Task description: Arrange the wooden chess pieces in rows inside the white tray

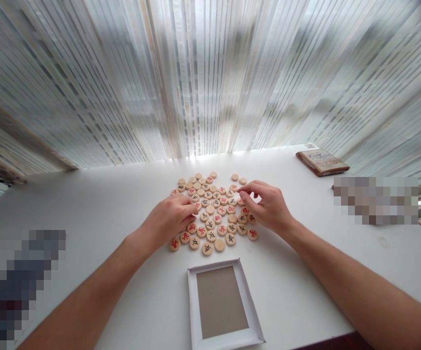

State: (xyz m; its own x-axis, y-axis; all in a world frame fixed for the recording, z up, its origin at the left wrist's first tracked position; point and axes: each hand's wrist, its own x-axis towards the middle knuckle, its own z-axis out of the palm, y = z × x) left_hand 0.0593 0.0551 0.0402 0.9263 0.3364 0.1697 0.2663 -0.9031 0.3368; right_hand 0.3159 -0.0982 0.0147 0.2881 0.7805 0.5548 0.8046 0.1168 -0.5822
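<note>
Several round wooden pieces (210, 209) with red or black characters lie spread in one layer on the white table (123, 189); some show blank faces. My left hand (170, 218) rests over the left side of the pieces, its fingers bent together near a red-marked one; what they hold, if anything, is hidden. At the right side, my right hand (266, 204) is over the pieces, with thumb and forefinger brought close together near a red-marked piece. Whether anything is between those fingertips is too small to tell.
A shallow white box (193, 311) with a grey-brown bottom lies near the table's front edge. A brown-edged box (322, 162) sits at the back right. Blurred patches cover items at both sides. A striped curtain (203, 78) hangs behind the table.
</note>
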